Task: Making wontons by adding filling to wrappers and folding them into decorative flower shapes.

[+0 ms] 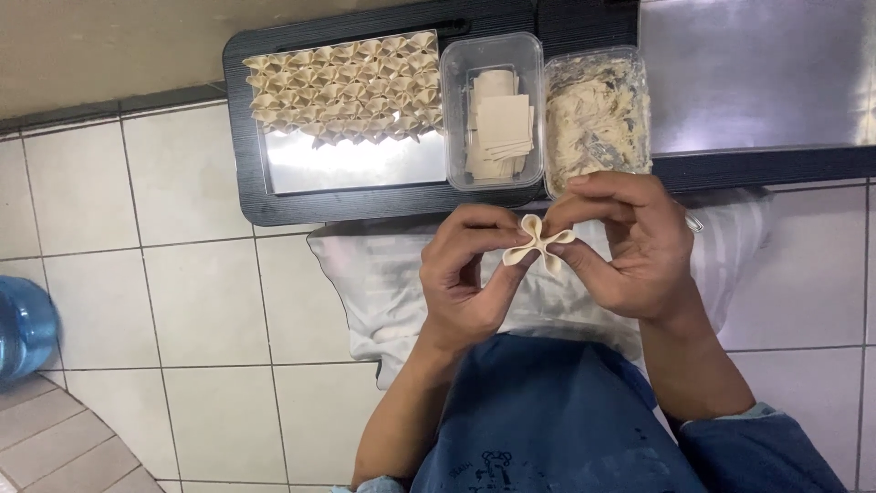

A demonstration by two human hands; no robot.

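Pinching a folded dumpling wrapper [537, 245] between both hands, left hand [470, 274] gripping its left fold with thumb and fingertips, right hand [630, 246] squeezing its right fold. Holding it in the air, just off the near edge of the tabletop [766, 164]. Sitting along that edge: a tray [356, 164] of finished folded dumplings [342, 89], a clear tub of square wrappers [497, 123], a tub of filling [598, 114].

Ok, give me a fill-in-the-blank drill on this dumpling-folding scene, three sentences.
1. Both hands, left hand and right hand, pinch one folded ____ between them.
2. The rows of finished pieces lie on a metal ____.
3. The clear tub holding flat square wrappers stands to the ____ of the filling tub.

Missing: dumpling; tray; left
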